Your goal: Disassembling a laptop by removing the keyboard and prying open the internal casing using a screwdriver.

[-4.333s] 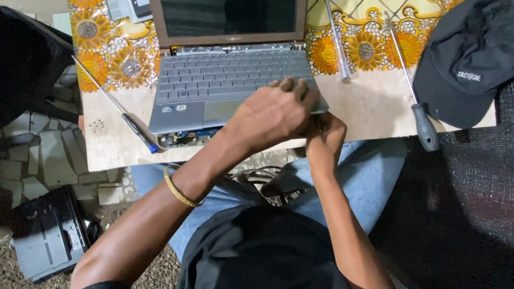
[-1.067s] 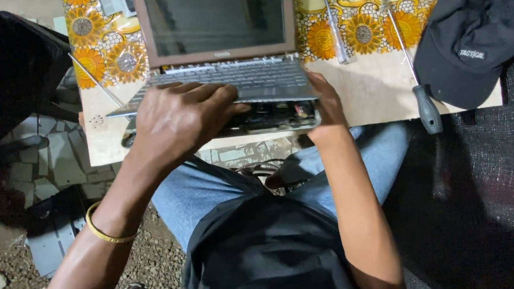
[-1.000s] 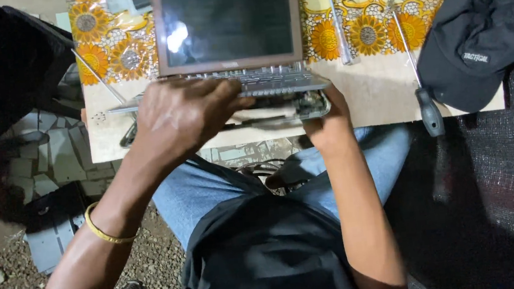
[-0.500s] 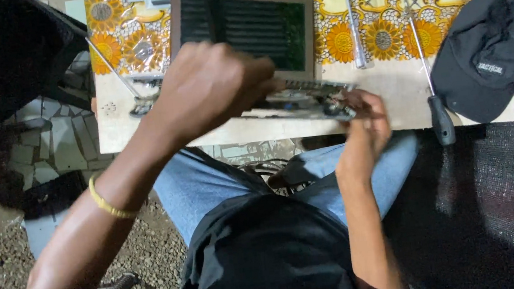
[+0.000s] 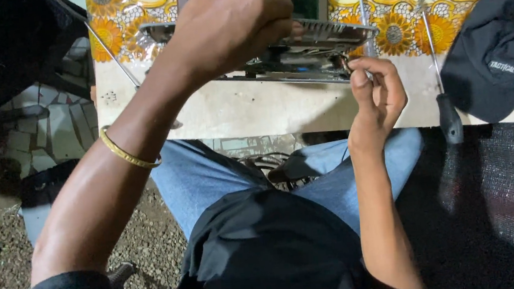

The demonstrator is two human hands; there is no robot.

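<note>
The table [image 5: 253, 107] carries a yellow flower cloth [image 5: 381, 0]. On it, at 12 o'clock, the laptop [image 5: 298, 46] is tilted up, its inside showing. The left hand [image 5: 226, 22] grips its top part from above. The right hand [image 5: 377, 89] pinches at its right front corner. At 3 o'clock lies a black cap [image 5: 499, 52], with a screwdriver [image 5: 443, 89] just beside it.

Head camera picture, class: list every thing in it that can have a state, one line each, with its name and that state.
laptop: screen open, front of the case parted so the inner parts show.
left hand: clamped over the laptop's keyboard deck.
right hand: fingertips pinched at the laptop's front right corner.
screwdriver: lying unused on the table, handle over the edge.
cap: lying on the table's right end.
bracelet: worn on the left wrist.
</note>
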